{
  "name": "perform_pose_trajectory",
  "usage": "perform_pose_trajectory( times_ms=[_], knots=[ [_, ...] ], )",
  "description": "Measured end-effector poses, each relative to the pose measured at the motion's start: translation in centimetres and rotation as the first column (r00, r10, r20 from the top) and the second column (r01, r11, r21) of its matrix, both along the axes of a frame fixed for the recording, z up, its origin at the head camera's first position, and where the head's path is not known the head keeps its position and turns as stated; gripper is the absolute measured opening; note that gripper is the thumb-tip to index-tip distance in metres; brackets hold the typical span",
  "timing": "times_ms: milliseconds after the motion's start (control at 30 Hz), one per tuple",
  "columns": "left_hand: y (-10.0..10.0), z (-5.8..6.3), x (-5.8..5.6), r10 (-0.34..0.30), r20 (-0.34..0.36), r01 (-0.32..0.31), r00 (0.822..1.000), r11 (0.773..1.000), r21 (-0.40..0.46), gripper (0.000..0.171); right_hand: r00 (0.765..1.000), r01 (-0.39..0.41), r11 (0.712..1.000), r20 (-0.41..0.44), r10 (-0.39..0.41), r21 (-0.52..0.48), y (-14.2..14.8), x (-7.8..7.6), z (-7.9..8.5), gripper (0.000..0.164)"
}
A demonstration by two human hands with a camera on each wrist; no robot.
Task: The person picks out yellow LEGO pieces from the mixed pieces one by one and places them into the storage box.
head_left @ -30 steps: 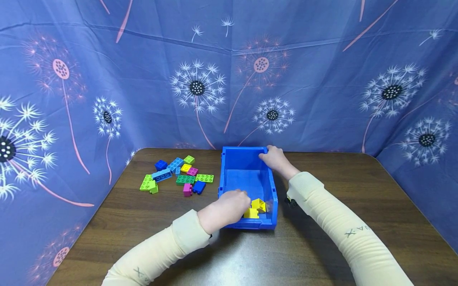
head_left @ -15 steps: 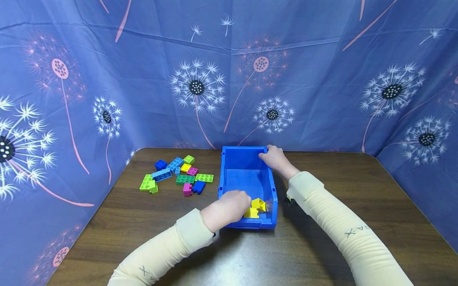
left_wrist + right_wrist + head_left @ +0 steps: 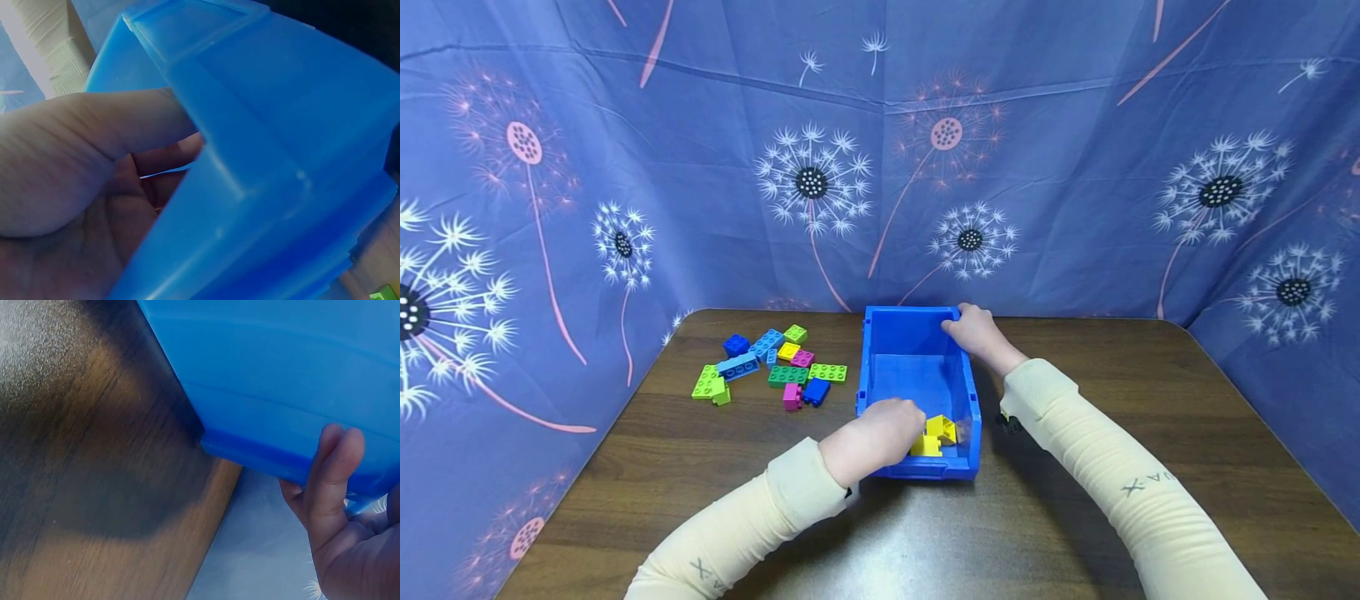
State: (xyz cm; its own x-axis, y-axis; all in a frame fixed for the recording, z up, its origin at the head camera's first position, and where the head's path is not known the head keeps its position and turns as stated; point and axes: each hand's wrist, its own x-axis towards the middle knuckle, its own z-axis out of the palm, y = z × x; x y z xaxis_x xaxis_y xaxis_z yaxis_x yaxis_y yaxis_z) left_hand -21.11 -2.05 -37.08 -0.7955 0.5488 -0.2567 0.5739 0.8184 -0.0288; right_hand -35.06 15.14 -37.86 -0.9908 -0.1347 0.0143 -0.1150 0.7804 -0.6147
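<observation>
A blue plastic bin [image 3: 917, 469] stands mid-table, its low front toward me. Inside, near the front, lie a few yellow toy bricks [image 3: 942, 429]. My left hand [image 3: 880, 437] reaches over the bin's left front side, fingers down inside beside the yellow bricks. In the left wrist view the bin wall [image 3: 262, 125] hides the thumb tip and fingertips, so I cannot tell whether they pinch a brick. My right hand [image 3: 979, 333] grips the bin's far right corner; in the right wrist view its fingers [image 3: 334, 469] lie against the outer wall.
Left of the bin, loose toy bricks lie on the brown wooden table [image 3: 662, 467], among them a dark green brick [image 3: 787, 377], a light blue brick [image 3: 738, 367] and a pink brick [image 3: 792, 397]. A blue dandelion-print cloth [image 3: 880, 167] hangs behind the table.
Since one second ago the left forearm and wrist have shifted slightly to the right at the bin's front. The right hand, the bin and the loose bricks stay where they were.
</observation>
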Motion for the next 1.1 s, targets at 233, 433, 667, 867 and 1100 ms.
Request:
perform_pose_trajectory(
  times_ms=[233, 433, 667, 867, 1100],
  knots=[
    [-0.2, 0.0, 0.1, -0.019, -0.023, 0.019, 1.0, 1.0, 0.01, 0.029, 1.0, -0.003, 1.0, 0.001, 0.003, -0.011, 0.1, -0.1, -0.1, 0.033],
    [-0.3, 0.3, 0.3, -0.058, -0.072, 0.061, 0.996, 0.997, 0.039, 0.026, 1.0, 0.0, 1.0, -0.004, 0.0, -0.005, 0.1, -0.2, -0.2, 0.028],
    [-0.5, 1.1, 0.4, -0.08, -0.112, 0.085, 0.99, 0.995, 0.045, 0.032, 1.0, 0.004, 1.0, -0.013, -0.004, -0.001, 0.0, -0.3, -0.2, 0.023],
    [-0.8, 1.5, 0.6, -0.089, -0.124, 0.099, 0.988, 0.992, 0.078, 0.034, 1.0, -0.001, 1.0, 0.003, 0.001, -0.027, 0.0, -0.1, -0.3, 0.029],
    [-1.6, 2.3, 1.0, -0.119, -0.15, 0.142, 0.981, 0.978, 0.156, 0.04, 1.0, -0.002, 0.999, 0.002, 0.002, -0.037, 0.0, 0.0, -0.1, 0.032]
  ],
)
